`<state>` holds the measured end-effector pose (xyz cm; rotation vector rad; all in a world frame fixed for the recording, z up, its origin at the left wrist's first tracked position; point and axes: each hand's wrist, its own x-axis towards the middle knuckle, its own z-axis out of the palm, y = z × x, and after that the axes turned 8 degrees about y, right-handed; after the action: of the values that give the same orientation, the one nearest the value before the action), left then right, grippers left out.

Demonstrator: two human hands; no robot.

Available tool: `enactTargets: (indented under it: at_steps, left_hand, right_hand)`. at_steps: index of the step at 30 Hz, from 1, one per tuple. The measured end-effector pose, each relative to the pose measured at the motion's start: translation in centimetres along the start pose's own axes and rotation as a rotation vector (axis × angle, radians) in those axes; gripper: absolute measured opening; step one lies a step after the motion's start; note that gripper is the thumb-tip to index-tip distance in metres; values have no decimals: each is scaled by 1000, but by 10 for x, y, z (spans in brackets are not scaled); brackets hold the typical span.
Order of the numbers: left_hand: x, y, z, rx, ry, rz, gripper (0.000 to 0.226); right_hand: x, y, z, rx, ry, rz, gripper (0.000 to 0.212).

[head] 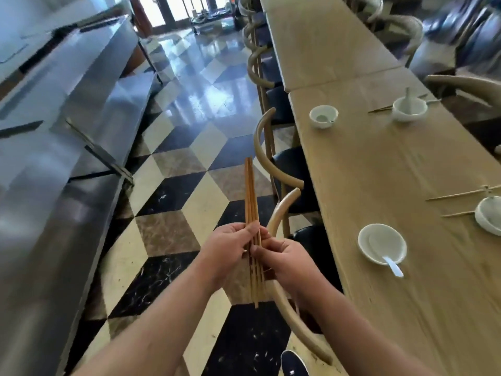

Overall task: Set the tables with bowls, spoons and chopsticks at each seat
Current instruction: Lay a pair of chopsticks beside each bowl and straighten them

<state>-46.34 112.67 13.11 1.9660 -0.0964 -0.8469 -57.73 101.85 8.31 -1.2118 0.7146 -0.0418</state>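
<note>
Over the tiled floor, both of my hands hold a bundle of brown wooden chopsticks that points away from me. My left hand grips the bundle from the left, and my right hand pinches it from the right. On the long wooden table to my right stand white bowls. The nearest bowl has a white spoon in it, and a second bowl sits farther along the near side. Two bowls on the far side have chopsticks beside them.
Curved-back wooden chairs with dark seats line the table's near edge, one right beside my hands. A long steel counter runs along the left. Between them lies a checkered tile aisle. My shoe shows at the bottom.
</note>
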Motion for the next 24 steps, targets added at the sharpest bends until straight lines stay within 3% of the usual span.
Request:
enactTargets:
  at_steps: [8, 13, 17, 24]
  left_hand:
    - [83, 61, 11, 57, -291, 81, 36]
    - [125, 83, 17, 161, -500, 206, 33]
    - [142, 97, 27, 277, -657, 241, 33]
    - [121, 93, 78, 493, -915, 246, 35]
  right_hand:
    - [40, -43, -11, 96, 262, -57, 22]
    - [55, -55, 3, 140, 523, -38, 18]
    - [56, -49, 19, 309, 684, -35, 25]
    - [18, -12, 10, 400, 979, -104, 17]
